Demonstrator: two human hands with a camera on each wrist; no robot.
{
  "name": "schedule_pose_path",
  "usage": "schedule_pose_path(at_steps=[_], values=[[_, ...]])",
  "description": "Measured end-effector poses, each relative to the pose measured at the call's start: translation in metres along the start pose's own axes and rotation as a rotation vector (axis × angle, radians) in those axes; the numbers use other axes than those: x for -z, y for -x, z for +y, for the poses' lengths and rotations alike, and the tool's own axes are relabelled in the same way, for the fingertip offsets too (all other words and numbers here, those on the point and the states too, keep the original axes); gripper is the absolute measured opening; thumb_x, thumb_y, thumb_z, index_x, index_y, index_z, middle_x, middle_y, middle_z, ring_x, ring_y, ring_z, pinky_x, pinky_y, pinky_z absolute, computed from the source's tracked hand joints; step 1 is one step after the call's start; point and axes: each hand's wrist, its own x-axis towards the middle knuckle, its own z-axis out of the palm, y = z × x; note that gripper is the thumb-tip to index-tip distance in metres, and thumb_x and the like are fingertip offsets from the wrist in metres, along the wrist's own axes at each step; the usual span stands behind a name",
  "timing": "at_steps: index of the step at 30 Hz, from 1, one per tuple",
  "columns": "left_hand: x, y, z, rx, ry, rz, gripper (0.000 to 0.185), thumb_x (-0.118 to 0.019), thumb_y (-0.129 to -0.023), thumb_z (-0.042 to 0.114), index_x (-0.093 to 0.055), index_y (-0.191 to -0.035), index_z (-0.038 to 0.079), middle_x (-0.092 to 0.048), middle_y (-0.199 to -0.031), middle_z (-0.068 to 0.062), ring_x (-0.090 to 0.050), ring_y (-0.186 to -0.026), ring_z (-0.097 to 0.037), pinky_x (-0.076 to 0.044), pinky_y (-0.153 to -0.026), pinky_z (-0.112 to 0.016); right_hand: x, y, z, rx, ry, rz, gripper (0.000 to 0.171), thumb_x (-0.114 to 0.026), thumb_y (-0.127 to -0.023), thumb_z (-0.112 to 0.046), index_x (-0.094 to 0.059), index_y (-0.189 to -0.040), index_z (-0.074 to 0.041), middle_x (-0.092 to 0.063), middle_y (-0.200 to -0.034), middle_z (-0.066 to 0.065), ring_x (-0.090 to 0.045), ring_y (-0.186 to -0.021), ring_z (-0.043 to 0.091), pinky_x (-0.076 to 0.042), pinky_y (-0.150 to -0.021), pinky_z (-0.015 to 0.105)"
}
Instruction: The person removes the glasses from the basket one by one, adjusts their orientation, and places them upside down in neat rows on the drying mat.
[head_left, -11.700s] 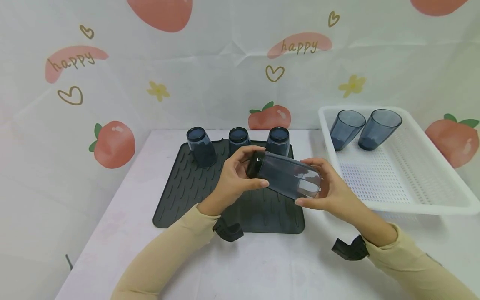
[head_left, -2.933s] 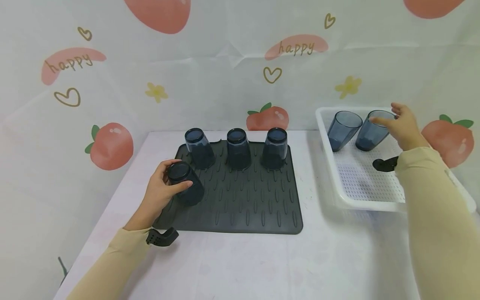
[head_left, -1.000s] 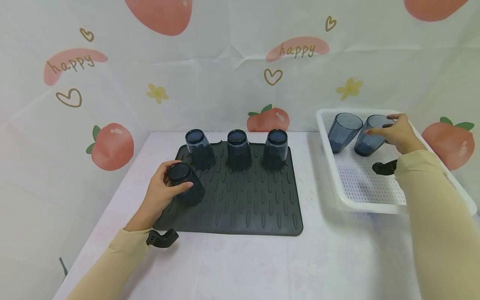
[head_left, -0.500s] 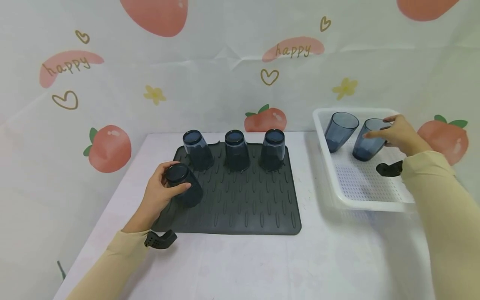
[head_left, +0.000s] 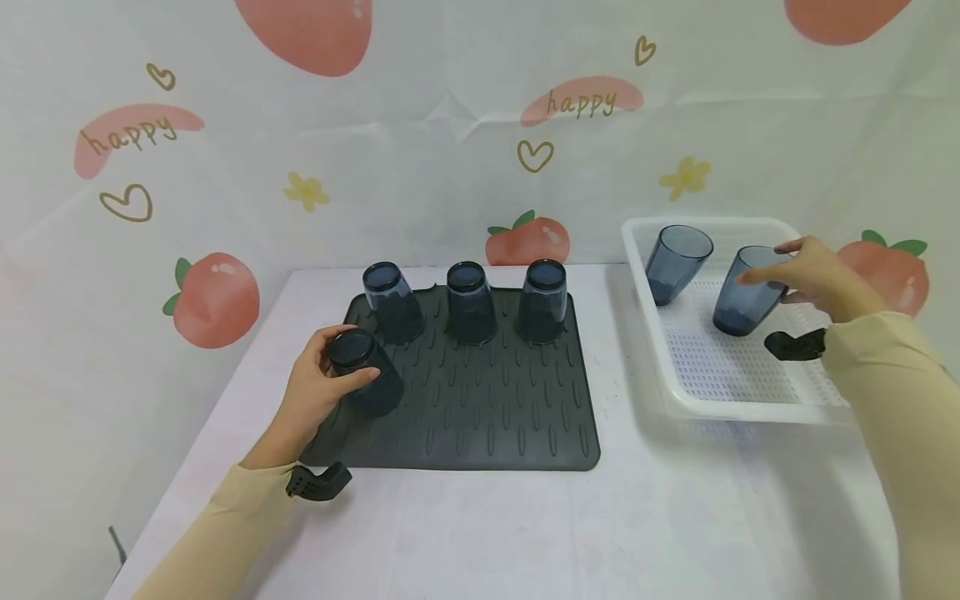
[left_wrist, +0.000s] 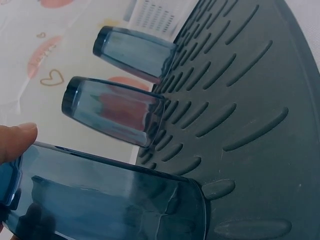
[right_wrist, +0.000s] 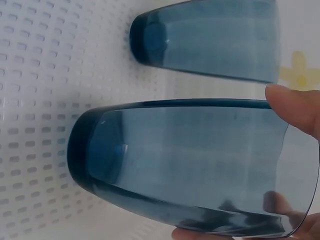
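Note:
My left hand (head_left: 315, 383) grips an upside-down blue-grey drinking glass (head_left: 369, 379) near its base, at the left front of the dark ribbed mat (head_left: 487, 417). In the left wrist view the rim of this glass (left_wrist: 125, 195) meets the mat. Over the white basket my right hand (head_left: 813, 275) holds a second drinking glass (head_left: 750, 292) near its rim, thumb on one side and fingers on the other. This glass is mouth up and tilted. Beside it another drinking glass (head_left: 677, 265) leans in the basket's back left corner.
Three upside-down glasses, among them the middle one (head_left: 471, 304), stand in a row along the mat's back edge. The white perforated basket (head_left: 667, 367) has raised walls and sits right of the mat. A patterned backdrop (head_left: 420, 183) hangs behind the table.
The right hand has taken hold of the right glass in the basket and drawn it toward the front, away from the leaning glass. Earlier, both hands held one glass over the mat.

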Motion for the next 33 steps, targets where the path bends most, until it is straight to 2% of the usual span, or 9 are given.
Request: schedule_pose_path(at_steps=[2,5,7,10,16,25,33], values=[[0.000,0.000,0.000,-0.003,0.002,-0.002,0.069,-0.078,-0.084,0.018,-0.039,-0.140,0.011,-0.046,-0.133,-0.004,-0.048,-0.116,0.000,-0.038,-0.094,-0.004,0.001,0.003,-0.001,-0.008,-0.002,-0.003,0.105,-0.070,-0.087,-0.037,-0.002,-0.146,0.018,-0.019,-0.138,0.042,-0.051,-0.100,0.029,-0.059,-0.079,0.038],[-0.001,0.002,0.002,-0.004,0.004,0.000,0.069,-0.077,-0.084,0.017,-0.038,-0.140,0.010,-0.045,-0.133,-0.004,-0.048,-0.117,0.000,-0.037,-0.095,-0.004,0.003,0.007,-0.003,-0.015,-0.019,-0.013,0.105,-0.069,-0.087,-0.038,-0.001,-0.146,0.018,-0.016,-0.140,0.042,-0.055,-0.087,0.013,-0.059,-0.080,0.037],[-0.001,0.003,0.005,0.003,0.004,0.000,0.069,-0.077,-0.084,0.016,-0.038,-0.141,0.010,-0.045,-0.134,-0.005,-0.047,-0.117,0.000,-0.037,-0.095,-0.003,0.005,0.008,-0.002,-0.016,-0.029,-0.024,0.105,-0.069,-0.087,-0.037,-0.001,-0.146,0.018,-0.017,-0.139,0.042,-0.051,-0.076,-0.001,-0.059,-0.080,0.037],[-0.002,0.004,0.007,0.016,0.003,-0.001,0.070,-0.077,-0.084,0.016,-0.037,-0.141,0.010,-0.044,-0.135,-0.005,-0.046,-0.118,0.000,-0.036,-0.096,-0.003,0.005,0.009,0.002,-0.013,-0.046,-0.034,0.106,-0.070,-0.087,-0.036,-0.001,-0.146,0.019,-0.020,-0.136,0.041,-0.047,-0.070,-0.010,-0.059,-0.079,0.035],[-0.002,0.003,0.006,0.013,0.011,-0.001,0.070,-0.077,-0.084,0.016,-0.038,-0.141,0.010,-0.045,-0.134,-0.003,-0.047,-0.118,0.002,-0.037,-0.095,-0.003,0.005,0.011,0.007,-0.001,-0.040,-0.020,0.108,-0.072,-0.086,-0.038,-0.002,-0.146,0.017,-0.027,-0.131,0.036,-0.047,-0.071,-0.010,-0.060,-0.075,0.031],[0.000,0.003,0.004,0.009,0.026,-0.006,0.069,-0.077,-0.084,0.015,-0.038,-0.140,0.010,-0.045,-0.133,-0.003,-0.047,-0.117,0.001,-0.038,-0.095,-0.004,0.002,0.024,0.001,-0.008,-0.014,0.030,0.111,-0.074,-0.083,-0.042,-0.003,-0.148,0.014,-0.032,-0.133,0.036,-0.050,-0.068,-0.009,-0.060,-0.072,0.027],[0.000,0.001,0.003,0.007,0.025,-0.005,0.070,-0.078,-0.083,0.015,-0.038,-0.140,0.010,-0.045,-0.133,-0.003,-0.048,-0.117,0.002,-0.037,-0.094,-0.003,-0.002,0.034,-0.005,0.038,-0.049,0.043,0.109,-0.073,-0.085,-0.040,-0.001,-0.150,0.010,-0.034,-0.141,0.035,-0.050,-0.070,-0.016,-0.054,-0.066,0.013]])
